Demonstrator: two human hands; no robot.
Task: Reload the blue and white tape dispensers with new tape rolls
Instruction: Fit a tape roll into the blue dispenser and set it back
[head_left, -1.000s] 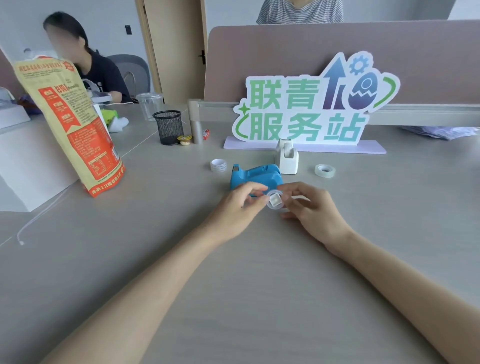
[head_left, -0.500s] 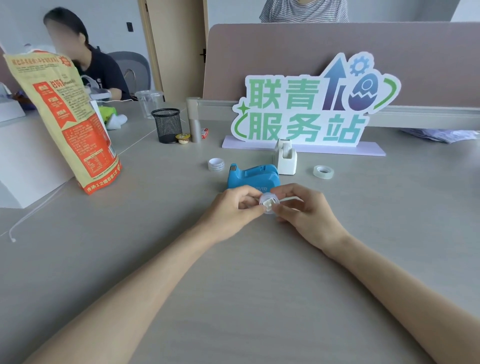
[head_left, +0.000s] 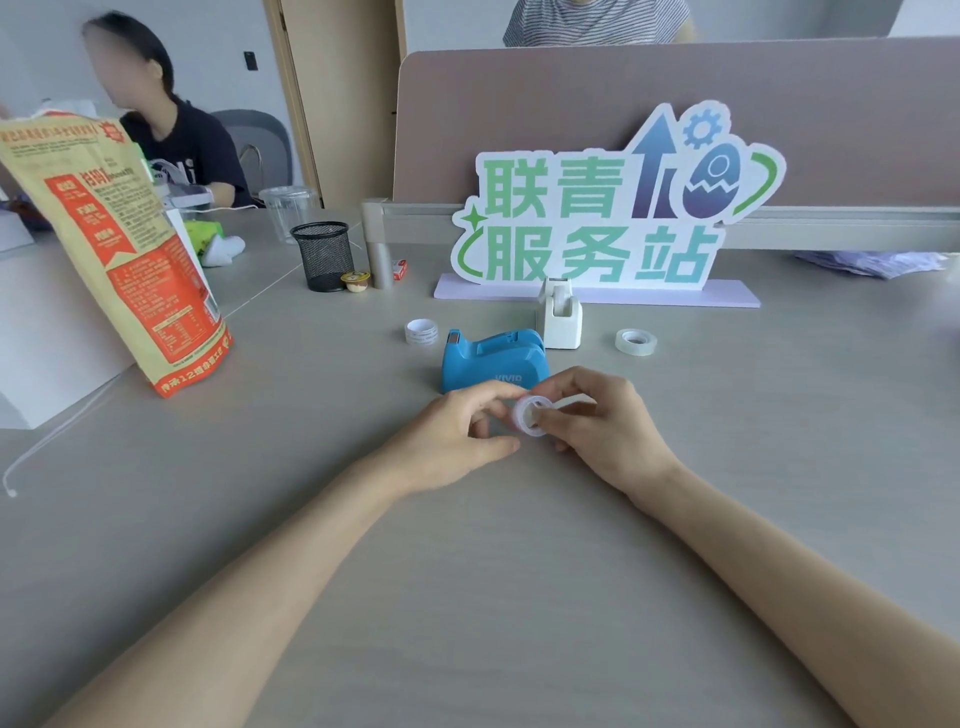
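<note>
While the right hand (head_left: 602, 426) pinches the tape roll (head_left: 531, 414) — hole facing leftward — left hand (head_left: 457, 436) fingers curl loosely.

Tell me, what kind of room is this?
Probably a shared office or service desk: a long grey desk with a divider panel, a mesh pen holder, tape dispensers, and a standing service-station sign.

Single head-worn wide-angle view, forward and down over the desk (head_left: 779, 467), close above both forearms.
</note>
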